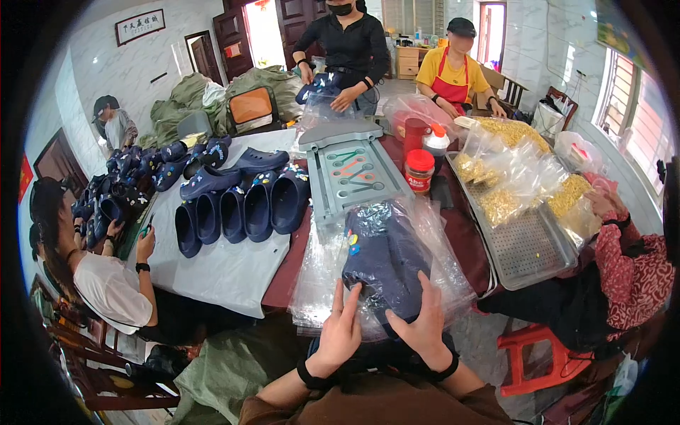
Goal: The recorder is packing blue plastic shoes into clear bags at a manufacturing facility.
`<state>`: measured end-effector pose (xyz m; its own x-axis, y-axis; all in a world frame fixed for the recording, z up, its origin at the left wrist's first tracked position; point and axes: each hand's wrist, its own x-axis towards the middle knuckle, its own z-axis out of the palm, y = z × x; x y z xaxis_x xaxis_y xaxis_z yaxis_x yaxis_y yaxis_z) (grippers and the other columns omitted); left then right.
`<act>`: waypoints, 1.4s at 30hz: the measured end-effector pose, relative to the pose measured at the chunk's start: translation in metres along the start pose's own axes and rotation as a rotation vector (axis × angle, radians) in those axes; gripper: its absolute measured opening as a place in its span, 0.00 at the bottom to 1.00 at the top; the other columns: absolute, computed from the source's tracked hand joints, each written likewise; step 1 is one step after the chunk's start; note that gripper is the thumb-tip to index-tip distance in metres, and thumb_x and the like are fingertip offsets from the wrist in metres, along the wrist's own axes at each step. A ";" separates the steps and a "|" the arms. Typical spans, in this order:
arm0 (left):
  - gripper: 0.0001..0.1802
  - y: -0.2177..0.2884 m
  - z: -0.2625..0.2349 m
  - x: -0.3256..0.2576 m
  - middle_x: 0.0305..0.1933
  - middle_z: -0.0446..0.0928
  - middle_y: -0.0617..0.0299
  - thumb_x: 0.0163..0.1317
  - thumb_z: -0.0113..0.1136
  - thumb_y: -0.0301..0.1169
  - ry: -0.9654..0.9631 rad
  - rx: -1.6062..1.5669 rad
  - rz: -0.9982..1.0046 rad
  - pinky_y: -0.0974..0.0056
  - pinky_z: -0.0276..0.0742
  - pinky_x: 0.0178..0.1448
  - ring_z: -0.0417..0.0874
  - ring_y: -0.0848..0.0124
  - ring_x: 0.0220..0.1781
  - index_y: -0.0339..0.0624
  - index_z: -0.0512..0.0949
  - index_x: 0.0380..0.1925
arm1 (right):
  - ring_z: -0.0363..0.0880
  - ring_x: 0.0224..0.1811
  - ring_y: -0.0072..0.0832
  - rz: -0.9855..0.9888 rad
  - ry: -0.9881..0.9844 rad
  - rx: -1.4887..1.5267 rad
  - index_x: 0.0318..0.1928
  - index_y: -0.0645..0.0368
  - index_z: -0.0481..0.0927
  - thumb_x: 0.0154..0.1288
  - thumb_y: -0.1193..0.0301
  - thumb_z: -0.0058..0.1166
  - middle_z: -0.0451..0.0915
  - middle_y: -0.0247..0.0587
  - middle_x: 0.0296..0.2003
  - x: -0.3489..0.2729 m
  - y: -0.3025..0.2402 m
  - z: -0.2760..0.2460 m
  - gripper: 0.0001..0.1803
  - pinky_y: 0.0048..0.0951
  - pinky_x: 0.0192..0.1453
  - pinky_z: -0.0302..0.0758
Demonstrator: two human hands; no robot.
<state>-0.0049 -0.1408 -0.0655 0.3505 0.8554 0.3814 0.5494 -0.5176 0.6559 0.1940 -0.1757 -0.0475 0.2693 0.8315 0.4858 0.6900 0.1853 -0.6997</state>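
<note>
A pair of navy clogs [386, 258] with small colourful charms lies inside a clear plastic bag, in front of me. My left hand [341, 333] is at the bag's near left side, fingers stretched out and touching it. On the near right side rests my right hand [425, 327], its thumb and fingers spread against the plastic. Neither hand is closed round the pair. Flat clear bags [312, 297] lie in a stack beneath it. Just beyond is a grey plastic board [329, 177] with printed shapes.
Several unbagged navy clogs [258, 209] stand in a row to the left. A metal tray [528, 258] with bags of yellow pieces [499, 202] is at right, near a red-lidded jar [419, 170]. Co-workers sit and stand around the table. A red stool [535, 354] stands at lower right.
</note>
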 end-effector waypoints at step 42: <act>0.33 -0.018 0.011 -0.007 0.38 0.76 0.49 0.43 0.85 0.38 0.203 -0.133 -0.122 0.53 0.77 0.45 0.79 0.51 0.40 0.33 0.77 0.43 | 0.82 0.42 0.50 -0.229 0.099 -0.120 0.47 0.61 0.80 0.58 0.75 0.64 0.82 0.48 0.40 0.025 0.040 0.002 0.15 0.41 0.46 0.78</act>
<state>-0.0091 -0.1373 -0.0869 0.1210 0.9049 0.4080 0.4690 -0.4144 0.7799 0.2271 -0.1462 -0.0647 0.1580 0.7187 0.6772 0.8136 0.2938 -0.5017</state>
